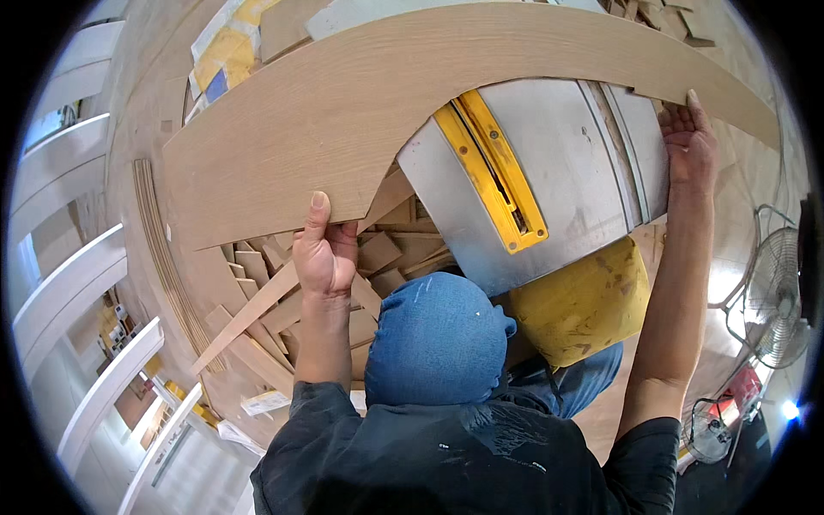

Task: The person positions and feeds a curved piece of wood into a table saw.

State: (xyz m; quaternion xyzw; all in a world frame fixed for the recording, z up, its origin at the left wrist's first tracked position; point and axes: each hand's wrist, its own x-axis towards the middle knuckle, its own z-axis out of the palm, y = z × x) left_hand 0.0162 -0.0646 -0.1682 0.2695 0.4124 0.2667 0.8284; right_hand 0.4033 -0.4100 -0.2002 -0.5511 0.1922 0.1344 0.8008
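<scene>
A large light-brown wooden board (343,112) lies across the far part of a table saw's grey metal top (562,154) and reaches well past it on the left. It is wide on the left and narrows to a strip on the right. My left hand (324,253) grips its near left edge, thumb on top and fingers underneath. Along the strip's near edge at the right, my right hand (688,146) holds on with its fingers partly beneath. The saw's yellow insert (493,176) with a dark slot shows in front of the board. No blade can be made out.
Wood offcuts (399,249) are heaped left of the saw, below the board. Long thin strips (159,257) lie farther left. Under the saw top is its yellow body (584,305), near my denim-covered knee (442,339). A fan (772,292) stands at the right.
</scene>
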